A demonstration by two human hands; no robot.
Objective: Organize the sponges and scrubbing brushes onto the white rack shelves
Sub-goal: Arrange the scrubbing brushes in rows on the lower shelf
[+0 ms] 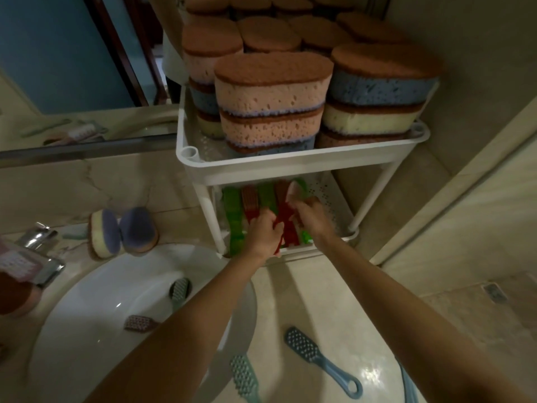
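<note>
Many sponges (pixel 273 91) on upper shelf (pixel 290 162), brushes (pixel 232 216) on lower shelf (pixel 328 205)

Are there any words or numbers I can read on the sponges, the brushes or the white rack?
No text can be read anywhere in this picture.
The sponges, the white rack and the blue brush on the counter show no print.
The pink thing by the tap has a pattern too blurred to tell.

No readable writing
The sponges (pixel 273 91), brushes (pixel 302 347) and white rack (pixel 290 164) show no lettering, label or number that can be made out in this dim, soft view.
</note>
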